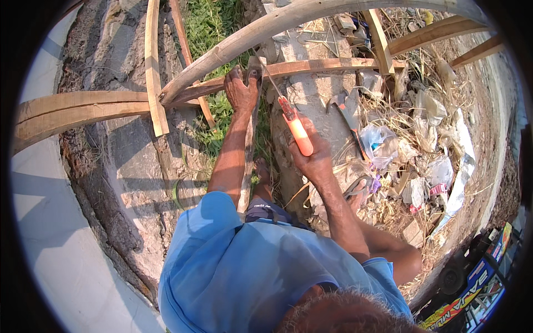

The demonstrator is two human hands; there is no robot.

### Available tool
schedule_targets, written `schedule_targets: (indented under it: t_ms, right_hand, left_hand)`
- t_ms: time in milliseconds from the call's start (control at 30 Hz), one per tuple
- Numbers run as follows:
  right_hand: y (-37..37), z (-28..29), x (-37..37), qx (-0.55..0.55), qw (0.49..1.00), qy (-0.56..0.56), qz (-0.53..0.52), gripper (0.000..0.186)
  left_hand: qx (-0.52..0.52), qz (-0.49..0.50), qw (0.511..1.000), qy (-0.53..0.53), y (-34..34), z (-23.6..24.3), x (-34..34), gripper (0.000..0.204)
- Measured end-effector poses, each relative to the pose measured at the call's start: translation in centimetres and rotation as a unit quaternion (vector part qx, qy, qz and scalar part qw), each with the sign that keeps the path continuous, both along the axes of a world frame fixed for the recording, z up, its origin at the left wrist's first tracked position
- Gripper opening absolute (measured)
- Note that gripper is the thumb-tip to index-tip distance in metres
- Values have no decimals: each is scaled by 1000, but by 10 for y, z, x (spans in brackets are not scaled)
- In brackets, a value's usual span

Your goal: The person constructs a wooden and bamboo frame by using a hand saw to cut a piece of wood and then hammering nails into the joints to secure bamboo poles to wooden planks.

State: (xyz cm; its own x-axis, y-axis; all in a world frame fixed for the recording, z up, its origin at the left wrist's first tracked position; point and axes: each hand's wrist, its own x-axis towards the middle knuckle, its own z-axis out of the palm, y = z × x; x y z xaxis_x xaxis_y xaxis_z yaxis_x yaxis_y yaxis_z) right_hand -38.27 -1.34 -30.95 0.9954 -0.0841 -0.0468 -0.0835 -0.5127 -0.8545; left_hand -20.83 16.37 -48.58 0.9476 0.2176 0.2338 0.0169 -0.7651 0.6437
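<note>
Bent over a rough, weathered concrete ledge, striped with shadow under strong sun. Saw a long, rounded, pale wooden pole arching across the top of the view. Found below it a squared brown timber beam running crosswise, and at far left a pair of thick tan timbers laid side by side, crossed by a flat yellowish wooden batten. Wore a light-blue cloth shirt. Noted a narrow, weathered grey plank set lengthwise, far end up at the beam. Had a slender orange-handled handsaw near the centre, blade slanting up and leftward to the plank's far end (could not tell touching from just clear). Spotted a black-and-orange hand tool with a dark curved blade lying on the ground to the right.

Wrapped the right hand around the saw's handle, fingers curled in. Pressed the left hand down at the meeting of beam and plank, fingers bent; could not tell how far around the wood. Made out a crumpled clear plastic bag beside the idle tool, and just below it a small bright-purple scrap.
</note>
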Motion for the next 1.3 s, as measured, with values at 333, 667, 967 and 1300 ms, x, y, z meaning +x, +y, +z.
schedule_targets:
  t_ms: [333,667,967,1300]
  right_hand:
    - [17,11,-1,-19,1000,13,15,65]
    - [17,21,-3,-34,999,-4,23,65]
    - [-3,42,-61,-30,997,1,67,73]
    - [14,19,-9,-80,995,24,51,76]
  left_hand:
    - [-25,-8,954,300,20,-14,-63,82]
    - [-41,11,961,274,14,-17,-66,66]
    - [-37,12,969,245,27,-22,-67,64]
    - [-54,3,960,274,20,-17,-63,63]
